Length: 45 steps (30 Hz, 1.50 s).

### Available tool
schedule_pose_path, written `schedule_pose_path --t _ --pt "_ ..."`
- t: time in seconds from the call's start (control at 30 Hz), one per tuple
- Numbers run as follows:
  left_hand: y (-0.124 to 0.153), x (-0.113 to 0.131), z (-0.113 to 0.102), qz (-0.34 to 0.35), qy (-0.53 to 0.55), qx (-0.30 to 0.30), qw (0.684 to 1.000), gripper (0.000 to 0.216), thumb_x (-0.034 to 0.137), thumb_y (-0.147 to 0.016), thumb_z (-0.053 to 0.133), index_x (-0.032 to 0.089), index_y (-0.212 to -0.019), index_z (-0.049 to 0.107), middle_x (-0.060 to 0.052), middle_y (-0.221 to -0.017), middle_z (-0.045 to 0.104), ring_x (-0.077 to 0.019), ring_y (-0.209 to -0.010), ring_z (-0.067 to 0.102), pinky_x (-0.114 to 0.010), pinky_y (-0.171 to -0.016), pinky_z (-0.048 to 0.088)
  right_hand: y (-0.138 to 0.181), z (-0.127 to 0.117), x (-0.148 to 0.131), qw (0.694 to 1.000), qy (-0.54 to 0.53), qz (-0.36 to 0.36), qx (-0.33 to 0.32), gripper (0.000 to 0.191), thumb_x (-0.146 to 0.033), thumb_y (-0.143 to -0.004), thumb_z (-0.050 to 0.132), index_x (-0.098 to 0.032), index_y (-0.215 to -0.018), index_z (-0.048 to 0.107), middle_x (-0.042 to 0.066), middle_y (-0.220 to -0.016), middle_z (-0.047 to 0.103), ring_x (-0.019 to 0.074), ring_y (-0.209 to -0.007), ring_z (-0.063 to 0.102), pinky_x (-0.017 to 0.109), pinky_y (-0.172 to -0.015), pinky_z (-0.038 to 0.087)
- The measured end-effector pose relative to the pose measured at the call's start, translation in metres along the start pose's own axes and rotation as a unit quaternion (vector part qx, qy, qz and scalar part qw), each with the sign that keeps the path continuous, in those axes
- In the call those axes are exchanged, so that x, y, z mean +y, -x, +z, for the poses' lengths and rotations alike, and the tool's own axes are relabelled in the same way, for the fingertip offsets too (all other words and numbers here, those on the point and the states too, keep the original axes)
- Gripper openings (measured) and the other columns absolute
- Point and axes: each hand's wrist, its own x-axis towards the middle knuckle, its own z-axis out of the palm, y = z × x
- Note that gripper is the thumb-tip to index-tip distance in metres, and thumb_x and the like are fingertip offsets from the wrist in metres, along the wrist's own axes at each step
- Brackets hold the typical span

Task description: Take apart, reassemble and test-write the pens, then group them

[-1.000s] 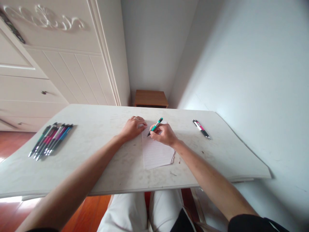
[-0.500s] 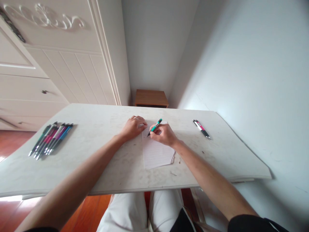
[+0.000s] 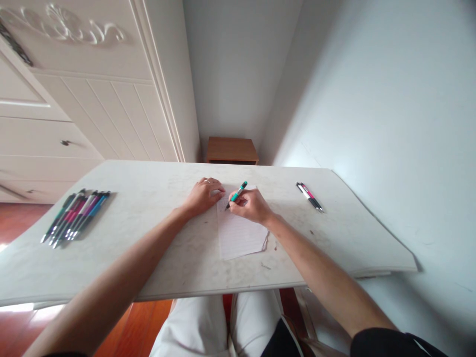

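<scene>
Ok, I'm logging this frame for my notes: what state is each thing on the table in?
lined sheet: flat on the table, top corner pinned under the left hand.
green pen: gripped in the right hand, tilted, tip on the lined sheet.
row of pens: lying side by side at the left, untouched.
two pens: lying together at the right, untouched.

Nothing readable anywhere, honestly. Only faint ruled lines on the paper (image 3: 240,238), nothing legible. Pens (image 3: 74,215) on the left too small to catch any print.
</scene>
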Motion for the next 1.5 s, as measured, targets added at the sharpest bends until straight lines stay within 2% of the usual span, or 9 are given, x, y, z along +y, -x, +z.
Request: schedule_pose_path --t 0.2,0.33,0.47,0.73,0.97,1.13,1.5 --pt "0.0005 0.0018 -0.0008 0.001 0.0 0.003 1.0 0.023 0.032 -0.088 0.055 0.022 -0.093 0.076 -0.007 -0.108 0.071 -0.0254 -0.103 0.062 -0.042 -0.099 0.045 -0.0012 -0.0008 -0.0015 0.997 -0.062 0.03 0.022 0.014 -0.026 -0.073 0.06 -0.015 -0.078 0.065 0.002 -0.062 0.067 0.0138 -0.052 0.064 0.022 -0.052 0.05" --pt "0.0006 0.0035 -0.0018 0.0 -0.008 0.0 1.0 0.024 0.032 -0.088 0.055 0.022 -0.095 0.076 -0.008 -0.109 0.071 -0.0261 -0.104 0.062 -0.043 -0.098 0.045 -0.0025 -0.0035 0.0005 0.997 -0.044 0.033 0.048 0.013 -0.026 -0.072 0.059 -0.015 -0.077 0.064 0.001 -0.059 0.064 0.013 -0.05 0.061 0.021 -0.05 0.048" --pt "0.0011 0.0053 -0.0026 0.001 -0.014 0.004 1.0 0.023 0.031 -0.088 0.055 0.021 -0.094 0.076 -0.009 -0.109 0.071 -0.0263 -0.103 0.062 -0.043 -0.097 0.046 -0.0017 -0.0042 0.0007 0.999 -0.013 0.029 0.038 0.012 -0.025 -0.07 0.06 -0.015 -0.075 0.063 0.0 -0.057 0.061 0.0124 -0.051 0.059 0.021 -0.05 0.047" --pt "0.0007 0.0059 -0.0032 -0.007 -0.02 -0.012 1.0 0.023 0.031 -0.089 0.055 0.022 -0.096 0.075 -0.007 -0.111 0.071 -0.0258 -0.106 0.061 -0.043 -0.099 0.045 -0.0011 -0.0019 0.0007 0.999 -0.028 0.036 0.012 0.015 -0.028 -0.07 0.06 -0.015 -0.076 0.064 0.0 -0.059 0.062 0.0119 -0.051 0.059 0.021 -0.05 0.047" --pt "0.0006 0.006 -0.0032 -0.007 -0.015 -0.007 1.0 0.024 0.032 -0.088 0.054 0.021 -0.095 0.075 -0.008 -0.11 0.071 -0.0265 -0.105 0.061 -0.043 -0.099 0.045 -0.0016 -0.0041 0.0018 0.999 -0.023 0.033 0.021 0.014 -0.027 -0.069 0.061 -0.015 -0.074 0.065 0.0 -0.058 0.061 0.0116 -0.051 0.058 0.021 -0.05 0.046" --pt "0.0008 0.0048 -0.0025 -0.007 -0.017 -0.008 1.0 0.024 0.032 -0.088 0.054 0.022 -0.095 0.075 -0.008 -0.111 0.07 -0.0261 -0.106 0.061 -0.042 -0.098 0.046 -0.0011 -0.0028 0.0012 0.998 -0.045 0.042 0.004 0.014 -0.027 -0.068 0.061 -0.015 -0.073 0.064 0.0 -0.057 0.061 0.0118 -0.05 0.058 0.021 -0.049 0.046" --pt "0.0006 0.0075 -0.0044 -0.004 -0.016 -0.007 1.0 0.025 0.033 -0.088 0.053 0.022 -0.094 0.075 -0.008 -0.11 0.071 -0.0255 -0.103 0.062 -0.042 -0.098 0.046 -0.0003 -0.0042 -0.0011 0.999 -0.02 0.036 0.017 0.01 -0.024 -0.068 0.061 -0.015 -0.072 0.064 -0.001 -0.057 0.061 0.0116 -0.05 0.058 0.021 -0.05 0.047"
